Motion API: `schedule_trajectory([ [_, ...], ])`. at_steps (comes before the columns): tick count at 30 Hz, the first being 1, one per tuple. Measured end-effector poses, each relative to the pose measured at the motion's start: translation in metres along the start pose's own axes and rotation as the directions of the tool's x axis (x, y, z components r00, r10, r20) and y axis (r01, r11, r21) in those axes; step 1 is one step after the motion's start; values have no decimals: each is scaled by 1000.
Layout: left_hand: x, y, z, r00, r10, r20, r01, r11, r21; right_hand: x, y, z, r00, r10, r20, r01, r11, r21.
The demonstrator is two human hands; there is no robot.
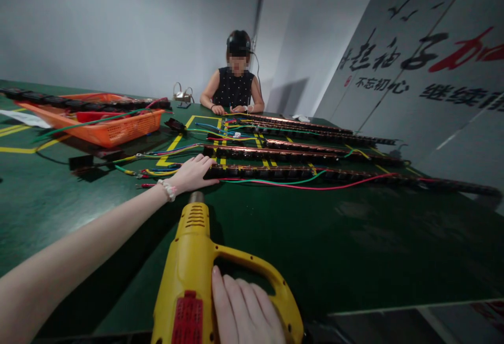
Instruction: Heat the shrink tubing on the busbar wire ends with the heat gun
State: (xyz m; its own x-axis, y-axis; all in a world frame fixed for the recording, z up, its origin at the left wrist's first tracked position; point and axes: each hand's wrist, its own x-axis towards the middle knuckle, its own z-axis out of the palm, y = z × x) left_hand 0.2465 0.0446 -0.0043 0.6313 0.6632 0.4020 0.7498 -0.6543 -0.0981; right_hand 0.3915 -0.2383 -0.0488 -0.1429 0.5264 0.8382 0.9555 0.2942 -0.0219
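Note:
My right hand (246,307) is closed around a yellow heat gun (185,260) with a red label on its side. Its metal nozzle (196,197) points away from me, toward the wrist of my other hand. Further forward, my left hand (193,173) wraps over the near end of a long black segmented strip (268,172) with copper-coloured edging. A green wire and a red wire (315,188) run along this strip. Yellow, green and blue wire ends with lugs (147,172) stick out to the left of my fingers.
More long strips (307,154) lie across the green table (315,244), over yellow tape lines. An orange basket (129,128) at the left carries another strip (79,103). A person (236,84) sits at the far edge, hands on the table. Black pieces (88,168) lie left.

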Motion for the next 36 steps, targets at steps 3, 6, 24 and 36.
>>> schedule_trajectory([
  [3, -14, 5, -7, 998, 69, -7, -69, 998, -11, 3, 0, 0, 999, 24, -47, -22, 999, 41],
  [6, -27, 11, -17, 993, 116, -20, -117, 991, -64, 8, 4, -6, 998, 4, -58, 0, 998, 67],
  [24, -40, -2, -13, 980, 198, -34, -196, 979, 60, 11, 3, -13, 998, 58, 11, -59, 970, 236],
  [36, -44, -7, -1, 998, 64, -1, -64, 996, -68, 3, 2, -10, 993, 101, 58, -113, 951, 289],
])
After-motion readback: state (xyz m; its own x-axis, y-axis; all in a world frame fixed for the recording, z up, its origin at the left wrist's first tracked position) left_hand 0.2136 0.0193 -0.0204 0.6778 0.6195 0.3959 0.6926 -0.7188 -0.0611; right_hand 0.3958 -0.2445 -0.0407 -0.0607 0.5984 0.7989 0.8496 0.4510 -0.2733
